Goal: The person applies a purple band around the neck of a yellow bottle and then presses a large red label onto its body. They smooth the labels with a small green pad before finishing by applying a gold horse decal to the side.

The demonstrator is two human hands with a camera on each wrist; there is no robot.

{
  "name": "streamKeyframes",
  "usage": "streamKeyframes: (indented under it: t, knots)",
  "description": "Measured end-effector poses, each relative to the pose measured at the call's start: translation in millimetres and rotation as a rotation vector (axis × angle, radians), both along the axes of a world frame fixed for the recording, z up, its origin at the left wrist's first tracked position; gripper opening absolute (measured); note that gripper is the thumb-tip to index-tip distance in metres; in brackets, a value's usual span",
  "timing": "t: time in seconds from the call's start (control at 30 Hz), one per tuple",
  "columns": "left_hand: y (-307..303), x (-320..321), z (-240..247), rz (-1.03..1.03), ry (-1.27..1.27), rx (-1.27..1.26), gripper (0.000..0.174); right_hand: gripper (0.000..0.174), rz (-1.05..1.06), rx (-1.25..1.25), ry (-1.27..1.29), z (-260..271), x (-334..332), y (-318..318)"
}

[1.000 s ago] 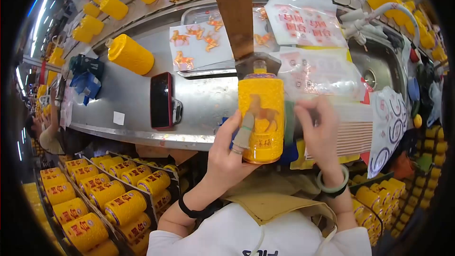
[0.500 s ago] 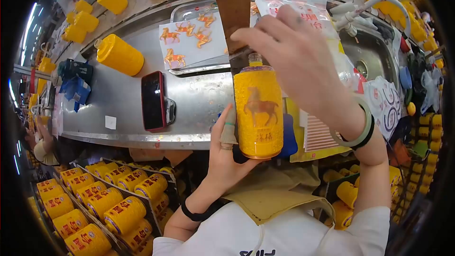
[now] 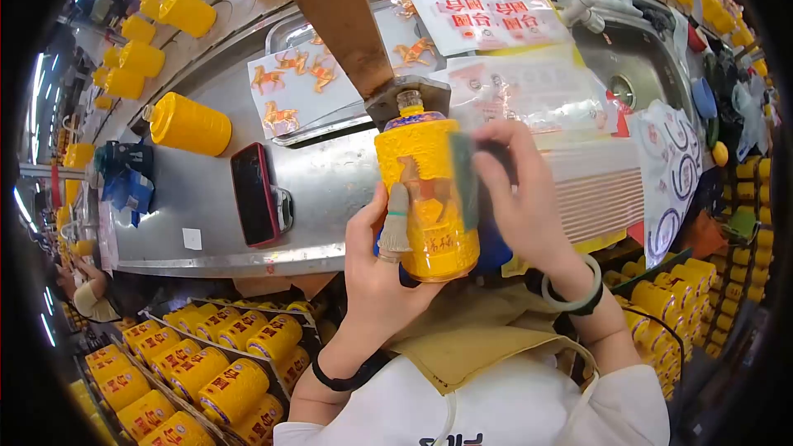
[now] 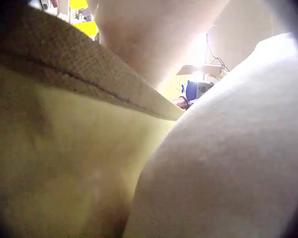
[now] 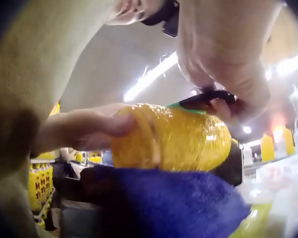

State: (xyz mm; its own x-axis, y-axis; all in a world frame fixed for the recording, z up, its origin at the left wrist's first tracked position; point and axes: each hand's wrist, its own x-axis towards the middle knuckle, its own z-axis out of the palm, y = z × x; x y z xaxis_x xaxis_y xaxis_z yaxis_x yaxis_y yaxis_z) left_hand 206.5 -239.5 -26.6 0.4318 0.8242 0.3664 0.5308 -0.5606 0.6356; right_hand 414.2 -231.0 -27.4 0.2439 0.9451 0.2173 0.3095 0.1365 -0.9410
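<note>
A yellow textured bottle [image 3: 446, 252] with a clear neck leans slightly, its neck end at a dark bracket [image 3: 409, 99]. On its front are a brown horse picture [image 3: 429, 190] and dark red characters. My left hand [image 3: 376, 285] grips the bottle's lower left side; its forefinger wears a pale finger cot [image 3: 396, 227] with a green band. In my right hand [image 3: 524, 206] is a flat green scraper with a black grip [image 5: 206, 100], pinched between thumb and fingers. Its green blade [image 3: 464, 182] lies along the bottle's right side, blurred. The left wrist view shows mostly cloth and skin.
A blue cloth [image 5: 174, 203] lies under the bottle. On the steel counter [image 3: 178, 206] are a phone [image 3: 254, 194], another yellow bottle [image 3: 190, 124], horse decals [image 3: 281, 118] and printed sheets [image 3: 496, 8]. A wooden post [image 3: 330, 16] rises behind; a sink [image 3: 619, 91] is at right, bottle crates [image 3: 206, 363] below left.
My right hand rose across the bottle's neck half a second ago, then came down to its right side with the scraper. The bottle now tilts more to the left; my left hand keeps its grip.
</note>
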Motion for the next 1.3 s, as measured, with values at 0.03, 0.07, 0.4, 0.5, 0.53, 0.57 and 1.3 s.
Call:
streamKeyframes:
  t: [0.03,0.07,0.4,0.5,0.53,0.57,1.3]
  knots:
    - [0,-1,1,-0.009,0.032,-0.003,0.109,0.020,-0.095,-0.030,-0.108,-11,10,1]
    - [0,0,3,-0.014,0.062,-0.003,0.110,0.020,-0.186,-0.059,-0.217,-18,20,2]
    - [-6,31,35,0.053,0.599,0.052,0.092,0.022,-0.122,-0.064,0.198,-5,16,-15]
    - [-8,32,37,0.048,0.535,0.037,0.084,0.024,-0.097,-0.023,0.085,8,12,-18]
    - [-8,30,32,0.051,0.538,0.033,0.084,0.024,-0.091,0.009,-0.017,14,9,-20]
    - [-9,25,23,0.078,0.390,0.008,0.086,0.026,-0.028,-0.030,0.055,21,5,-24]
    - [-18,-12,-16,0.040,-0.209,-0.377,0.099,0.039,0.459,0.307,-0.537,56,-11,5]
